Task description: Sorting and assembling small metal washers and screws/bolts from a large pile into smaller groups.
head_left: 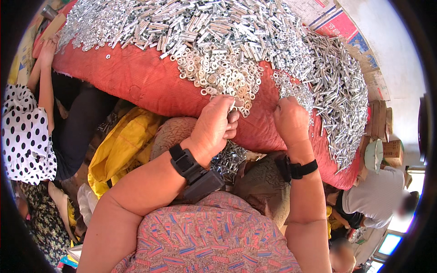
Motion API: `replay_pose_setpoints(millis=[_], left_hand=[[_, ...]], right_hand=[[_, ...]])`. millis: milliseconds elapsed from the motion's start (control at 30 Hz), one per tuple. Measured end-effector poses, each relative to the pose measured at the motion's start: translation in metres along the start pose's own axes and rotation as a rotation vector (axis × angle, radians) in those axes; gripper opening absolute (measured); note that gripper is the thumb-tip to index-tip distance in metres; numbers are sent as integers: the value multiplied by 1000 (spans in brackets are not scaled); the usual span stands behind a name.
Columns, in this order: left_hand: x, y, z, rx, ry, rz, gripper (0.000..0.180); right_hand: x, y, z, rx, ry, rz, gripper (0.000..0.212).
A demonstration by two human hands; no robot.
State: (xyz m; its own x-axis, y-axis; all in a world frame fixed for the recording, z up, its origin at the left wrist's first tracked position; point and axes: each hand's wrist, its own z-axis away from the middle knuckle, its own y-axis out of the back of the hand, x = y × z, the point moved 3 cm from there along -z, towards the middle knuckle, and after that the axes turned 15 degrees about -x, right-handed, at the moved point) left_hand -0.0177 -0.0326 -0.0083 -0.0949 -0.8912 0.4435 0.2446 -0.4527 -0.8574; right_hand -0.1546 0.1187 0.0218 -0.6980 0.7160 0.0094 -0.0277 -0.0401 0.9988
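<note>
My left hand [216, 120] is closed at the front edge of the flat washers [218, 73], thumb and fingers pinched on a small silvery metal part [232, 106] that mostly hides in the grip. Further right, my right hand [292, 120] has its fingers curled together at the lower edge of a patch of smaller rings [291, 86]. What those fingertips hold, if anything, is hidden. Both piles lie on a bulging red woven cover [150, 93]. Behind them are heaped short metal tubes [195, 25].
Long metal bolts or pins [341, 86] cover the right side, small nut-like pieces [93, 27] the far left. A co-worker in a dotted top [27, 132] works at left; a person in grey [375, 195] sits at right. Yellow sacking [120, 145] and metal pieces [227, 164] lie below the cover.
</note>
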Motion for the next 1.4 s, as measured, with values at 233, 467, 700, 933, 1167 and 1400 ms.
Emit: replay_pose_setpoints(millis=[233, 467, 700, 933, 1167, 1400], left_hand=[[-1, 2, 0, 5, 7, -3, 17], [-3, 1, -2, -21, 11, -9, 16], [-2, 3, -2, -8, 3, -8, 17], [-1, 2, -4, 22, 1, 8, 13], [-2, 2, -4, 3, -13, 1, 14], [-4, 4, -6, -37, 54, -70, 17]], right_hand=[[-4, 4, -2, 191, 63, -186, 6], [-28, 2, 5, 120, 210, -200, 6], [-50, 10, 7, 153, 306, -253, 9], [-64, -2, 8, 30, 407, -219, 9], [-57, -9, -1, -35, 369, -331, 7], [-64, -7, -1, -58, 244, -212, 6]])
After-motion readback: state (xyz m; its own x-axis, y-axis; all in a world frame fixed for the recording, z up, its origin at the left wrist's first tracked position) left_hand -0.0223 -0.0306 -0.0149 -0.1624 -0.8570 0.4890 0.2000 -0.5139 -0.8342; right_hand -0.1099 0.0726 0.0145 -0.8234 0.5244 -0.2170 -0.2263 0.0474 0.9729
